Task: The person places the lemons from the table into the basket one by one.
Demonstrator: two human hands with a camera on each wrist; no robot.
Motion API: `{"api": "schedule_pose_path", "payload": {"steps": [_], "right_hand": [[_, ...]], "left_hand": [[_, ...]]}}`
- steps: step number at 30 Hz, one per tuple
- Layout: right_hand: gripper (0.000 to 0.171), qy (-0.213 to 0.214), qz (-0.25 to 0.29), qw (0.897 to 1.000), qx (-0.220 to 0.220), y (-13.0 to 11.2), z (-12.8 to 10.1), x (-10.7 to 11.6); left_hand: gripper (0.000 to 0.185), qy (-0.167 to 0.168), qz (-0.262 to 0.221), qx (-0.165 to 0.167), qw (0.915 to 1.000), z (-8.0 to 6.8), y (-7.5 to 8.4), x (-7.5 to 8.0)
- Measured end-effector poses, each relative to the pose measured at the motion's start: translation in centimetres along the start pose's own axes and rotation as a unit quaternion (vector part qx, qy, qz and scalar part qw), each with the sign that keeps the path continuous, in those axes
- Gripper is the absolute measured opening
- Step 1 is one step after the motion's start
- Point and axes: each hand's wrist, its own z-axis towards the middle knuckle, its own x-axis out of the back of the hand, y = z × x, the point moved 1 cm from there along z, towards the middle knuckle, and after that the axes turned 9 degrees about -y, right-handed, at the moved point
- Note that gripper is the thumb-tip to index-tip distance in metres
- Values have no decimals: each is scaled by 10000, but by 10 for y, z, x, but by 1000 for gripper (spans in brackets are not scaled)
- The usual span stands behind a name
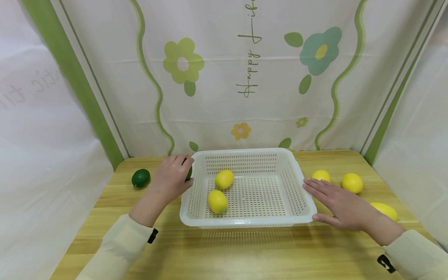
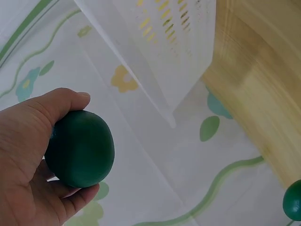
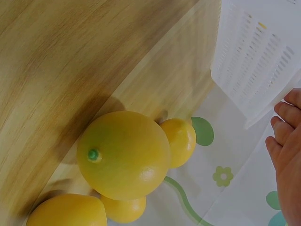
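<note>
My left hand (image 1: 173, 174) grips a dark green fruit (image 2: 82, 148), thumb on one side and fingers curled round the other, just outside the basket's left rim. The white plastic basket (image 1: 249, 223) stands on the table with two lemons (image 1: 224, 179) in its left half. At the basket's right rim, my right hand (image 1: 339, 203) lies with its fingers extended, fingertips right at the edge. In the right wrist view those fingers (image 3: 284, 123) show beside the basket wall, holding nothing.
Another dark green fruit (image 1: 141, 178) lies on the wooden table (image 1: 232, 261) at far left. Several yellow fruits lie right of the basket, including a round one (image 1: 352, 183), a longer one (image 1: 385, 211) and a large one with a green stem end (image 3: 124, 155). A patterned curtain (image 1: 219, 71) hangs behind.
</note>
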Motion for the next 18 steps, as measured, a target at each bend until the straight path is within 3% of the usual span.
{"api": "schedule_pose_path", "payload": {"steps": [13, 18], "right_hand": [[78, -30, -2, 10000, -33, -1, 0, 0], [78, -17, -9, 10000, -25, -1, 0, 1]], "left_hand": [[51, -653, -95, -209, 9976, 18, 19, -7], [48, -679, -74, -335, 9971, 22, 21, -13]]}}
